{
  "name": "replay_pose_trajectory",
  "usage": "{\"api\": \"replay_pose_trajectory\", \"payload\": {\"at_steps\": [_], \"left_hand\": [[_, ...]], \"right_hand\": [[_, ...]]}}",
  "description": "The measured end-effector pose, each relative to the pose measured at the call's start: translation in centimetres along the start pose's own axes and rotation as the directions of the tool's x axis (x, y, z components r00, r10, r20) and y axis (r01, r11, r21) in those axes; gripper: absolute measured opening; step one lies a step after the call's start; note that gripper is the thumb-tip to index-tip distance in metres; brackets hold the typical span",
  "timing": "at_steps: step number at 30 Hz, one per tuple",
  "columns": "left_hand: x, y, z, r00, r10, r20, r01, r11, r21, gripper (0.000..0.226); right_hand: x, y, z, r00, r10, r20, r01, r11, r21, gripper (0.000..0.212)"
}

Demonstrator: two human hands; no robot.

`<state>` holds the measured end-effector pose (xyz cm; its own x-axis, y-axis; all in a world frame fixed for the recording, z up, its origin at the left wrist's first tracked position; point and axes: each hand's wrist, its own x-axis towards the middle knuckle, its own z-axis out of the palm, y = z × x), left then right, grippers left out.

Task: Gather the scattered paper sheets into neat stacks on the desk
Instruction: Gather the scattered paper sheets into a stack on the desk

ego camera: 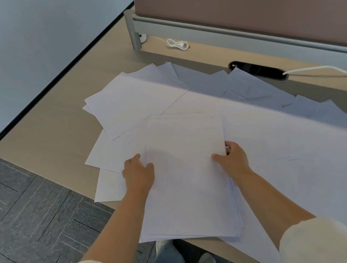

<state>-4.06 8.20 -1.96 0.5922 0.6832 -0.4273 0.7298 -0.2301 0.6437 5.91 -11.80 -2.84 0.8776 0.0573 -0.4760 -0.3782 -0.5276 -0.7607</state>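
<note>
A sheaf of white paper sheets [188, 174] is held between both hands over the near edge of the wooden desk [56, 135]. My left hand [138, 174] grips its left edge, thumb on top. Its right edge is held by my right hand [233, 158], thumb on top and fingers underneath. The sheaf's edges are slightly uneven at the bottom. Many more loose white sheets [136, 100] lie scattered and overlapping across the desk, to the left, behind, and to the right [305, 145] of the sheaf.
A brown partition panel [250, 2] on a grey rail stands at the back of the desk. A coiled white cable [177, 44] lies near its post. A black cable port [258, 70] with a white cord sits at the back right. Grey carpet floor [24, 221] is at the left.
</note>
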Motion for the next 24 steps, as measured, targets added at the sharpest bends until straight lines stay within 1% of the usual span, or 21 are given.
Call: {"api": "replay_pose_trajectory", "payload": {"at_steps": [2,3,6,9,11,14,17,20,22,24], "left_hand": [[0.1,0.1,-0.1,0.999,-0.044,-0.013,0.044,0.997,0.057,0.05],[0.1,0.2,-0.1,0.998,-0.058,0.0,0.058,0.997,0.048,0.051],[0.1,0.5,0.0,0.995,-0.093,0.041,0.095,0.994,-0.057,0.054],[0.2,0.7,-0.3,0.987,-0.149,0.063,0.157,0.976,-0.152,0.052],[0.5,0.8,-0.5,0.975,-0.2,0.095,0.216,0.953,-0.214,0.047],[0.8,1.0,-0.8,0.962,-0.225,0.152,0.26,0.925,-0.278,0.028],[0.8,1.3,-0.8,0.959,-0.223,0.173,0.26,0.936,-0.237,0.038],[0.5,1.5,-0.6,0.974,-0.183,0.135,0.208,0.958,-0.196,0.042],[0.4,1.4,-0.5,0.978,-0.158,0.135,0.184,0.96,-0.209,0.042],[0.5,1.3,-0.6,0.975,-0.158,0.157,0.194,0.948,-0.254,0.047]], "right_hand": [[0.1,-0.2,0.0,0.999,0.012,-0.033,-0.014,0.998,-0.057,0.048],[0.1,-0.3,0.0,0.999,0.015,-0.037,-0.018,0.997,-0.072,0.047],[0.1,-0.5,0.2,0.999,0.021,-0.035,-0.025,0.992,-0.12,0.044],[0.2,-0.8,0.5,0.998,0.013,-0.057,-0.022,0.988,-0.154,0.039],[0.4,-0.8,0.6,0.997,0.022,-0.075,-0.034,0.987,-0.154,0.038],[0.6,-0.8,0.5,0.997,0.031,-0.067,-0.041,0.985,-0.165,0.036],[0.5,-0.6,0.3,0.997,0.016,-0.074,-0.029,0.985,-0.171,0.037],[0.4,-0.6,0.3,0.996,0.016,-0.086,-0.028,0.989,-0.144,0.04],[0.4,-0.5,0.2,0.996,0.018,-0.092,-0.031,0.99,-0.137,0.04],[0.4,-0.5,0.2,0.995,0.022,-0.099,-0.036,0.99,-0.135,0.041]]}}
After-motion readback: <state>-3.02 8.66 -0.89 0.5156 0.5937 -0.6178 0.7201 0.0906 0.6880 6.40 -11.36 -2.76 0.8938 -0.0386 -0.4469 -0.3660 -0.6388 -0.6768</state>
